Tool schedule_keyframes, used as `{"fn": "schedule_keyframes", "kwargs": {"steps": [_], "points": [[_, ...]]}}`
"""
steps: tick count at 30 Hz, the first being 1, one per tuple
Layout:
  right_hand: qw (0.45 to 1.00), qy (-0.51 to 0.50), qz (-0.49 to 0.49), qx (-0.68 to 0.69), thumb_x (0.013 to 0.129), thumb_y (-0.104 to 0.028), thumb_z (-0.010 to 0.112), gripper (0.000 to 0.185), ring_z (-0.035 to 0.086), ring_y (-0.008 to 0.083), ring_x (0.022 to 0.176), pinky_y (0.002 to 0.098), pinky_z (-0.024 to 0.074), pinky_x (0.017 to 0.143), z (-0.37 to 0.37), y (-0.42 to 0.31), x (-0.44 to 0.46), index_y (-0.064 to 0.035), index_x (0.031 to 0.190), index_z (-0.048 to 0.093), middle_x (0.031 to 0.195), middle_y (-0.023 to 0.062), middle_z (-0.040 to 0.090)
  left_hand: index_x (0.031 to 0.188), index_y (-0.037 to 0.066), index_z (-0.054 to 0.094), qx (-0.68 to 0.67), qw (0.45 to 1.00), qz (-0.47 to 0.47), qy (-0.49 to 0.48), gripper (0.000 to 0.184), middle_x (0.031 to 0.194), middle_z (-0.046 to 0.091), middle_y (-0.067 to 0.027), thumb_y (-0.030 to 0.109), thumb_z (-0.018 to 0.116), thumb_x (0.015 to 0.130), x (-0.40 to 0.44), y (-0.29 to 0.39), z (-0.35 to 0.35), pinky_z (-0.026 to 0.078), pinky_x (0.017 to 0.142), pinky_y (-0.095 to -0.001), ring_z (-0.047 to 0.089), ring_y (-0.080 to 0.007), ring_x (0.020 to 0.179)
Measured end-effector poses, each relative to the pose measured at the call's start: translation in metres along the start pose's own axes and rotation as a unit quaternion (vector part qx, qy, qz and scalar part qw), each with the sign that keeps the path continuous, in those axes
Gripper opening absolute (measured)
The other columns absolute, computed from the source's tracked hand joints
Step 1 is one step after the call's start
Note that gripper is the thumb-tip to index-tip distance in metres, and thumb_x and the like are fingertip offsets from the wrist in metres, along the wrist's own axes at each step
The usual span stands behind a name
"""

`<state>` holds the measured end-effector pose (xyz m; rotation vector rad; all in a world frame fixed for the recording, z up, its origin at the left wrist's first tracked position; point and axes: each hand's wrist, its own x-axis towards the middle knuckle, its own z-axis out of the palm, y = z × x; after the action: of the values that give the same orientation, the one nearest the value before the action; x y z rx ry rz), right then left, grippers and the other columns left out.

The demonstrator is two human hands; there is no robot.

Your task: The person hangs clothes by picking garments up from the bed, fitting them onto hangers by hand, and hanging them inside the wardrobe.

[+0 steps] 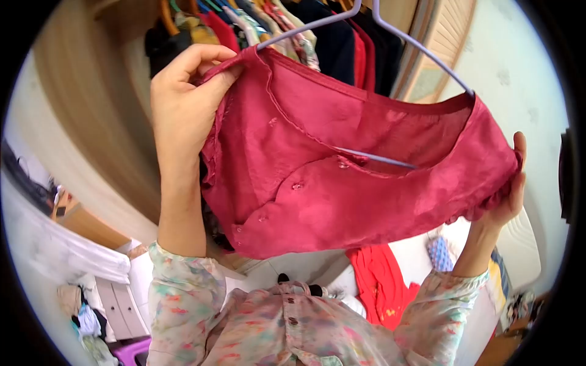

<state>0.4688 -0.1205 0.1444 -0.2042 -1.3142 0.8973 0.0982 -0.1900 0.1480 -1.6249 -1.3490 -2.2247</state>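
Observation:
A dark red blouse (329,201) with small buttons down its scalloped front hangs on a lavender hanger (421,46), held up in front of me. The hanger's bottom bar shows through the neck opening. My left hand (186,104) pinches the blouse's shoulder at the left, thumb in front, close to the hanger's arm. At the right, my right hand (511,195) is closed around the other shoulder edge, its fingers partly hidden behind the cloth. The hanger's hook is out of view at the top.
Behind the blouse, several clothes (329,36) hang in an open wardrobe with a slatted door (442,43). A bright red garment (381,283) lies below at the right, near a blue patterned item (439,253). Lower left are a grey cabinet (119,308) and a purple stool (131,352).

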Motion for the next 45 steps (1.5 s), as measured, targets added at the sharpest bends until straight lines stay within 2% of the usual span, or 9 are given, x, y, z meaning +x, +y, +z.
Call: {"fn": "schedule_keyframes", "kwargs": {"steps": [4,8,12,15,16,24,32,40,45], "points": [[0.969,-0.237,0.063,-0.007,0.089,-0.042,0.048,0.074,0.055,0.023,0.107,0.0326,0.0421,0.094,-0.001,0.016,0.004,0.0019,0.141,0.017,0.111,0.0118,0.054,0.081,0.0,0.066,0.032,0.997,-0.033,0.057,0.011,0.066,0.058,0.0035,-0.003,0.068,0.071,0.009,-0.012,-0.027,0.038,0.055,-0.0165,0.048,-0.0021,0.061],[0.987,-0.132,0.092,0.022,0.087,-0.042,0.054,0.07,0.054,0.0241,0.104,0.0355,0.0434,0.09,0.057,0.021,-0.038,0.0027,0.134,0.029,0.11,0.0096,0.052,0.082,0.0,0.066,0.079,0.99,-0.023,0.116,0.014,0.067,0.061,0.0014,-0.003,0.068,0.068,0.018,-0.024,-0.052,0.042,0.059,-0.0188,0.052,-0.0045,0.064],[0.944,-0.215,0.198,0.153,0.081,-0.019,0.06,0.034,0.051,0.0205,0.103,0.0325,0.038,0.093,0.096,0.026,-0.041,0.0003,0.106,0.049,0.109,0.0117,0.053,0.091,0.003,0.065,0.184,0.952,0.039,0.243,0.022,0.108,0.059,-0.014,0.005,0.069,0.07,0.028,-0.048,-0.063,0.041,0.09,-0.0331,0.054,-0.0248,0.104],[0.913,-0.229,0.245,0.231,0.082,-0.007,0.053,0.029,0.05,0.0178,0.103,0.0305,0.0375,0.093,0.132,0.036,-0.039,0.0008,0.109,0.049,0.111,0.0105,0.053,0.109,0.001,0.058,0.246,0.915,0.067,0.314,0.035,0.117,0.055,-0.0112,0.005,0.066,0.075,0.028,-0.064,-0.059,0.04,0.091,-0.0291,0.053,-0.0192,0.105],[0.906,-0.231,0.248,0.253,0.082,-0.005,0.051,0.029,0.05,0.0172,0.103,0.0302,0.0379,0.093,0.144,0.04,-0.036,0.0008,0.11,0.048,0.112,0.0105,0.052,0.116,0.004,0.053,0.212,0.928,0.031,0.304,0.046,0.125,0.048,-0.0161,0.012,0.068,0.073,0.026,-0.073,-0.061,0.03,0.101,-0.0378,0.04,-0.0297,0.121],[0.879,-0.225,0.259,0.331,0.091,-0.007,0.049,0.027,0.05,0.01,0.099,0.0244,0.0386,0.09,0.233,0.071,0.0,-0.0035,0.118,0.048,0.111,0.0037,0.052,0.137,0.003,0.033,-0.047,0.961,-0.066,0.263,0.058,0.143,0.03,-0.0145,0.035,0.05,0.091,0.007,-0.056,-0.043,0.019,0.108,-0.034,0.025,-0.0252,0.133],[0.957,-0.256,-0.042,0.128,0.094,-0.012,0.047,0.022,0.05,0.0094,0.099,0.0221,0.0369,0.088,0.33,0.127,0.037,0.0,0.11,0.055,0.105,0.0042,0.058,0.134,0.004,0.032,-0.32,0.935,-0.109,0.112,0.046,0.123,0.048,-0.0166,0.026,0.042,0.095,0.057,-0.058,-0.044,0.038,0.097,-0.0343,0.047,-0.0228,0.115],[0.962,-0.254,-0.058,0.084,0.094,-0.012,0.047,0.023,0.05,0.0098,0.099,0.0226,0.0381,0.088,0.389,0.189,0.071,-0.0004,0.112,0.054,0.105,0.0039,0.057,0.124,0.002,0.046,-0.215,0.974,-0.061,0.034,0.039,0.112,0.056,-0.0132,0.028,0.035,0.097,0.117,-0.119,-0.073,0.046,0.088,-0.0329,0.057,-0.0212,0.098],[0.965,-0.261,-0.03,-0.015,0.091,-0.011,0.049,0.026,0.054,0.0174,0.101,0.0276,0.0391,0.09,0.377,0.216,0.054,-0.0021,0.115,0.053,0.108,0.01,0.059,0.124,0.0,0.047,-0.193,0.965,-0.161,0.072,0.04,0.11,0.058,-0.0133,0.025,0.047,0.093,0.092,-0.177,-0.076,0.048,0.083,-0.0292,0.059,-0.0211,0.097]]}}
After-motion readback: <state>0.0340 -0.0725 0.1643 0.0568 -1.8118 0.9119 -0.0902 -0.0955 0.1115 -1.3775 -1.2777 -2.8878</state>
